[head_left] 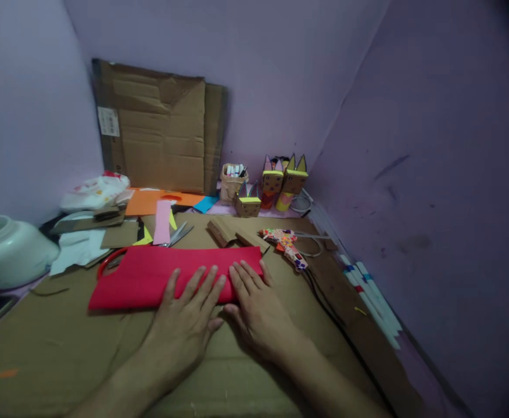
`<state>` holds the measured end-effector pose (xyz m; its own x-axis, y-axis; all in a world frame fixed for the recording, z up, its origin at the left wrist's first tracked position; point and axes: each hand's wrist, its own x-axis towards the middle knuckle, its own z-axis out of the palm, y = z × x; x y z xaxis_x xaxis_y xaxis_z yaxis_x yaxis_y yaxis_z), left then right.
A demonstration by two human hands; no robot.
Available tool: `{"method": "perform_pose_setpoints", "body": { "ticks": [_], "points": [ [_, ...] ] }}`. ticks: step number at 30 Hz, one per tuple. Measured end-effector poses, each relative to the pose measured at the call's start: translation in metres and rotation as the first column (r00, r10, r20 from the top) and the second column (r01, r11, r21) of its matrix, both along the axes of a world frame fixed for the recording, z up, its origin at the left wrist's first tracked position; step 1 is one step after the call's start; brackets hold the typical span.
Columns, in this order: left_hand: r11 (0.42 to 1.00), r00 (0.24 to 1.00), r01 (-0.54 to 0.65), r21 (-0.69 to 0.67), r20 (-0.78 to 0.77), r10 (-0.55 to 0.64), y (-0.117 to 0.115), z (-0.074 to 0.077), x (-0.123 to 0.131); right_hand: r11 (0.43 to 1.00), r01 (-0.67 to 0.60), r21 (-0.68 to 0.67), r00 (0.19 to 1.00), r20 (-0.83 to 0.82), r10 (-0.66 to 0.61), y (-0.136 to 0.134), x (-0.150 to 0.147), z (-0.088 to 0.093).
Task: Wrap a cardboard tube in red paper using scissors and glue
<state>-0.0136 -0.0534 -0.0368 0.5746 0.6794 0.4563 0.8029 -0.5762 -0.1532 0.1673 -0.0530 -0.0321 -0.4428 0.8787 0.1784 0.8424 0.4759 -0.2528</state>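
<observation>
In the head view, the red sheet [145, 276] lies directly ahead of both hands on the cardboard sheet [63, 348]. Its long axis runs left to right, crosswise to the forearms, and its near edge faces the person. It looks folded over, though its underside is hidden.

The left hand [187, 316] and right hand [258, 305] rest side by side, palms down, fingers extended and spread over the red surface; neither grips anything. The left hand sits nearer the sheet's middle, the right at its right end, so the left end reaches well past the left hand, uncovered.

A red handle loop [104, 267] shows beside that left end and scissor blades [179, 233] beyond the far edge; whether they join underneath, I cannot tell. The patterned glue gun [287, 249] lies ahead and right of the right hand.
</observation>
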Motion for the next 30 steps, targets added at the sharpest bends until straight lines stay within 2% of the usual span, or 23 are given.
{"method": "perform_pose_setpoints", "body": {
  "ticks": [2,4,6,8,10,13,15,16,19,23,25,27,28,30],
  "points": [
    [0.999,0.998,-0.03,-0.017,-0.055,0.029,0.001,-0.003,-0.003,1.0,0.003,0.005,1.0,0.009,-0.003,0.0,-0.001,-0.001],
    [0.992,0.986,-0.128,-0.005,-0.106,0.127,-0.001,0.0,-0.015,1.0,0.007,0.011,1.0,0.011,-0.007,0.0,-0.001,-0.001],
    [0.966,0.96,-0.249,0.061,-0.117,0.255,-0.007,0.008,-0.027,1.0,0.009,0.006,1.0,0.011,-0.009,0.0,-0.001,0.0],
    [0.941,0.945,-0.309,0.136,-0.066,0.32,-0.014,0.016,-0.031,1.0,0.017,-0.006,1.0,0.008,-0.017,-0.001,-0.002,0.001],
    [0.953,0.964,-0.263,0.15,0.009,0.265,-0.019,0.017,-0.025,1.0,0.024,-0.011,1.0,0.006,-0.024,-0.001,-0.002,0.001],
    [0.995,0.997,-0.076,0.058,0.025,0.075,-0.022,0.009,-0.012,1.0,0.027,0.002,1.0,0.001,-0.027,-0.001,-0.001,0.0],
    [0.993,0.995,-0.105,0.047,0.006,0.105,-0.021,0.004,-0.014,0.999,0.029,0.016,1.0,-0.008,-0.029,-0.001,-0.001,-0.001],
    [0.986,0.988,-0.156,0.054,0.0,0.156,-0.021,0.004,-0.018,0.999,0.028,0.02,1.0,-0.014,-0.028,-0.002,-0.001,-0.001],
    [0.972,0.976,-0.216,0.092,0.035,0.214,-0.021,0.012,-0.028,1.0,0.022,0.017,0.999,-0.038,-0.021,-0.002,0.001,0.0],
    [0.992,0.987,-0.121,0.04,0.112,0.115,-0.013,0.02,-0.008,0.999,0.03,0.023,0.998,-0.055,-0.029,0.0,0.001,0.0],
    [0.998,0.996,-0.054,-0.025,0.073,0.056,-0.004,0.014,0.007,0.999,0.028,0.027,0.998,-0.052,-0.027,0.0,0.001,-0.002],
    [0.993,0.999,-0.051,-0.105,0.013,0.052,0.005,0.004,0.015,0.999,0.026,0.035,0.998,-0.05,-0.024,-0.001,0.001,-0.004],
    [0.989,0.997,-0.077,-0.129,-0.013,0.076,0.01,-0.001,0.014,0.999,0.029,0.045,0.998,-0.054,-0.026,-0.001,0.001,-0.005],
    [0.99,0.994,-0.107,-0.091,-0.038,0.104,0.02,-0.008,0.005,0.998,0.011,0.069,0.998,-0.061,-0.007,0.0,0.002,-0.007]
  ]
}}
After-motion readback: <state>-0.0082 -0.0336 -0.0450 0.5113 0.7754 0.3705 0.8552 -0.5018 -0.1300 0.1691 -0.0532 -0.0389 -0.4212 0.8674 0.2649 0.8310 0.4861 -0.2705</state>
